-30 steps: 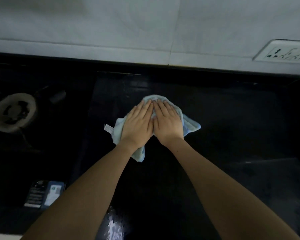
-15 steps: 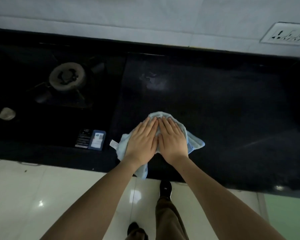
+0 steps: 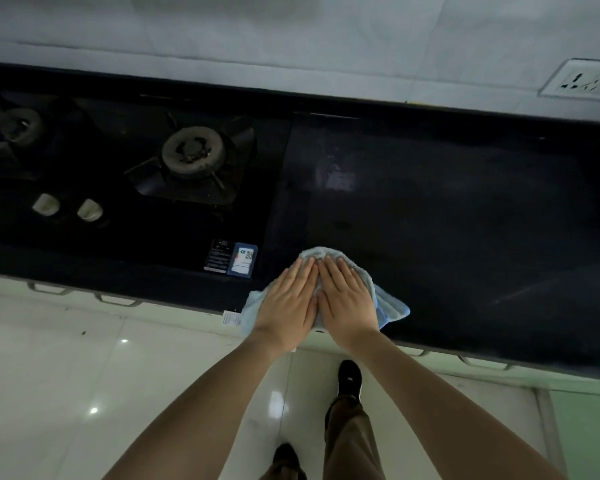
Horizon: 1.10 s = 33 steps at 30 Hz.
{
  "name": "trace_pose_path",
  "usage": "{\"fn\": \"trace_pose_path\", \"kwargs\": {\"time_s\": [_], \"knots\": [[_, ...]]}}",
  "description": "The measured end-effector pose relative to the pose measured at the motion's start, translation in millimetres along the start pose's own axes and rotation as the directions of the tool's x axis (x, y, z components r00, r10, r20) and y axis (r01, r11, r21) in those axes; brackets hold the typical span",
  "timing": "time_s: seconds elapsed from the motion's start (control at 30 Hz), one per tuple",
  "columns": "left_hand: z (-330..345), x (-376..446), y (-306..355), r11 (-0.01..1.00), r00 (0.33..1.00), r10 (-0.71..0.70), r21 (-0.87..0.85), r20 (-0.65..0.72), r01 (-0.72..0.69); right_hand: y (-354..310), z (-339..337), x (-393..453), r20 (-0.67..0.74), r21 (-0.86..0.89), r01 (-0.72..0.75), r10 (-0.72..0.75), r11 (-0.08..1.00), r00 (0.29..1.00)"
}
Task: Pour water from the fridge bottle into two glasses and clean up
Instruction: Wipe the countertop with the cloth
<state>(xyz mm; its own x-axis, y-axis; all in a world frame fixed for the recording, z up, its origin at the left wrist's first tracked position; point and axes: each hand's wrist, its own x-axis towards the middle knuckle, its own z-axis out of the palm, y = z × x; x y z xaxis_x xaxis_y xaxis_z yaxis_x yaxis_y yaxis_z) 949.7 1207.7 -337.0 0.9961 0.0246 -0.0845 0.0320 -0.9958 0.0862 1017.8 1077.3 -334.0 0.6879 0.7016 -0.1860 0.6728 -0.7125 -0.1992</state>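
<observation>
A light blue cloth [image 3: 391, 305] lies bunched on the black countertop [image 3: 465, 220], right at its front edge, with a white tag hanging off at the left. My left hand [image 3: 288, 303] and my right hand [image 3: 347, 299] press flat on top of it side by side, fingers together and pointing toward the wall. Most of the cloth is hidden under my palms. A faint damp smear [image 3: 338, 178] shines on the counter farther back. No bottle or glasses are in view.
A black gas hob with a burner [image 3: 193, 152] and two pale knobs [image 3: 45, 204] fills the counter's left half, with a sticker [image 3: 231, 259] near its front corner. A wall socket [image 3: 586, 83] sits at the upper right. Below are cabinet handles, white floor tiles and my feet [image 3: 350, 375].
Both hands have dragged the cloth from the middle of the counter back to its front edge. The view has pulled back, so more of the hob and the floor shows.
</observation>
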Motion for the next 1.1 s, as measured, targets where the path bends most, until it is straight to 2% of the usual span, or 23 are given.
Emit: {"fn": "trace_pose_path", "kwargs": {"time_s": [0.1,0.23,0.47,0.67,1.1], "knots": [[-2,5,-3,1.0,1.0,0.013,0.028,-0.007,-0.012,6,-5,6,0.002,-0.023,0.046,-0.046,0.999,0.999],[-1,11,-5,0.999,0.998,0.033,0.038,-0.052,-0.031,5,-7,12,-0.018,-0.011,0.045,-0.045,0.999,0.999],[-1,40,-16,0.994,0.995,0.094,0.056,-0.022,-0.092,12,-9,40,-0.035,0.047,0.0,0.001,0.999,0.999],[-5,105,-33,0.998,0.998,0.036,0.047,-0.047,-0.034,36,-17,104,-0.046,0.002,-0.021,0.021,1.0,0.999],[-19,220,-77,0.996,0.996,-0.083,0.038,-0.025,0.084,80,-47,234,0.027,-0.119,0.075,-0.072,0.99,0.997]]}}
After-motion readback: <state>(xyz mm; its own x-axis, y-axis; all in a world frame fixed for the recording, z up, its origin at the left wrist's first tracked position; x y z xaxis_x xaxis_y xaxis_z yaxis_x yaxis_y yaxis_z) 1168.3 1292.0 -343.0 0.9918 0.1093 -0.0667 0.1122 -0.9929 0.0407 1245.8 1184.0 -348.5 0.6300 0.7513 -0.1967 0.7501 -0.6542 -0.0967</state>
